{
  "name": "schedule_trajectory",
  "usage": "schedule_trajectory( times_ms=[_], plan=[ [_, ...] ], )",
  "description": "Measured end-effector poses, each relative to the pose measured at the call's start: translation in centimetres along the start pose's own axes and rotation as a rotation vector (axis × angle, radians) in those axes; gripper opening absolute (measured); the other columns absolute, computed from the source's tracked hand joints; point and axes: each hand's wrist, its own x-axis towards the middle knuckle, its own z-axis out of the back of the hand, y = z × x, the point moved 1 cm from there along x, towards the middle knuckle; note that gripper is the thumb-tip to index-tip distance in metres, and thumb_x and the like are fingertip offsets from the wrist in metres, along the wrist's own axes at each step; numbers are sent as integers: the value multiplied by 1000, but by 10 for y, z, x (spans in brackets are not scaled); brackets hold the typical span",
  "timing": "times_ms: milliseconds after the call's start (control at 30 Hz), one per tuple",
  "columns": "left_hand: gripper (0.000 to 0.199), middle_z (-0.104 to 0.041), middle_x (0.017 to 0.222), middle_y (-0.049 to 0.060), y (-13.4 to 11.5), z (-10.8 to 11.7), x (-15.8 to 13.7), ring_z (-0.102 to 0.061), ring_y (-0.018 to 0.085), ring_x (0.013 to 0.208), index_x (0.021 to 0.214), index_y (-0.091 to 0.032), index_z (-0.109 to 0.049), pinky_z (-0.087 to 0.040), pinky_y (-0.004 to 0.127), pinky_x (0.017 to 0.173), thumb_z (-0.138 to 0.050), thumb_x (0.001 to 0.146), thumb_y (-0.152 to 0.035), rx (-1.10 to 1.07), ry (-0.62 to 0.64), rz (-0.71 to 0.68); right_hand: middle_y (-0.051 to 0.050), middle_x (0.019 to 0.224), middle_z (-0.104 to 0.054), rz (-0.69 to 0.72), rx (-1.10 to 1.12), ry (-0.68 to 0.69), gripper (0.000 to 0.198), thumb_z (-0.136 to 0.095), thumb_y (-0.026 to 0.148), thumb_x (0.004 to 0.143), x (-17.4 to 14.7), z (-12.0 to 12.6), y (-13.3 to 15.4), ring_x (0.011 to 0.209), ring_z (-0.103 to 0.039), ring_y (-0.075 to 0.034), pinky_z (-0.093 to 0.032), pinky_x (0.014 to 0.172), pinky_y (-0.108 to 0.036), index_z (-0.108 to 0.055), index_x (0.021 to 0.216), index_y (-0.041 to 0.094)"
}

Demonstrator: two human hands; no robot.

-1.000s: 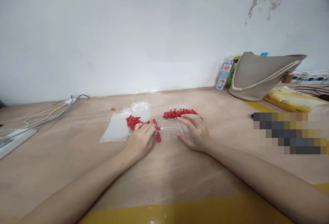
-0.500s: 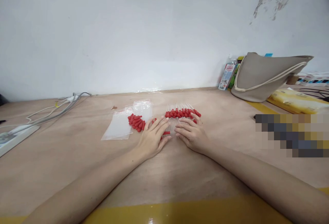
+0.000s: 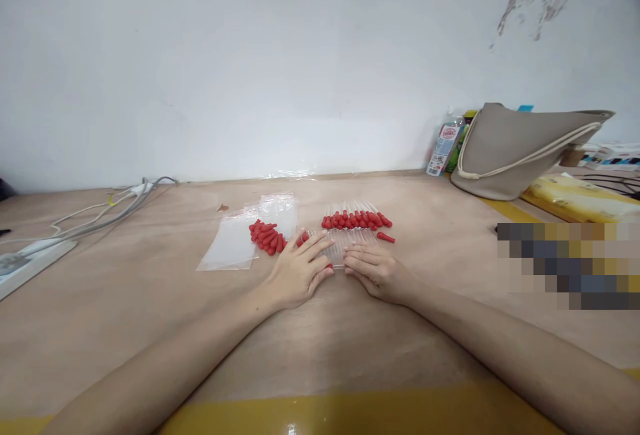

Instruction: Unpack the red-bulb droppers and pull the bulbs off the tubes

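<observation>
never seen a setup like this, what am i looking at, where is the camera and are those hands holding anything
There is no machine here, just a person's bare left hand and right hand. The camera is worn on the person's head, looking forward and down.

On the table, clear tubes lie side by side between the hands, and both hands rest at them. Whether the fingers grip any is hard to tell. Just beyond is a row of red bulbs with thin clear stems; more loose red bulbs are heaped to the left, beside clear plastic bags. Farther right stand a bottle and a grey-beige bag.
</observation>
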Motion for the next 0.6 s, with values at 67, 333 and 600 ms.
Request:
schedule_trajectory(
  times_ms=[67,333,600],
  plan=[
    [24,-51,128,6,-1,1,-1,-36,23,127,85,-19,-62,-16,52,109,-40,90,-27,-2,9,-5,-8,89,-68,17,-18,-14,13,-49,15,84,0,1,1,88,-63,-16,-53,84,-32,-61,92,16],
    [25,-59,119,6,-6,9,-4,-42,23,123,81,-19,-63,-14,52,109,-40,89,-26,-47,-8,-18,-8,94,-68,64,-65,34,14,-49,14,84,-4,3,3,97,-61,-17,-50,91,-33,-60,93,16],
    [24,-58,120,4,-7,9,-6,-42,22,122,81,-19,-61,-15,50,108,-39,90,-25,-40,-25,-39,-9,93,-68,74,-86,47,15,-48,12,84,-5,5,5,95,-62,-17,-50,89,-33,-61,92,14]
  ],
)
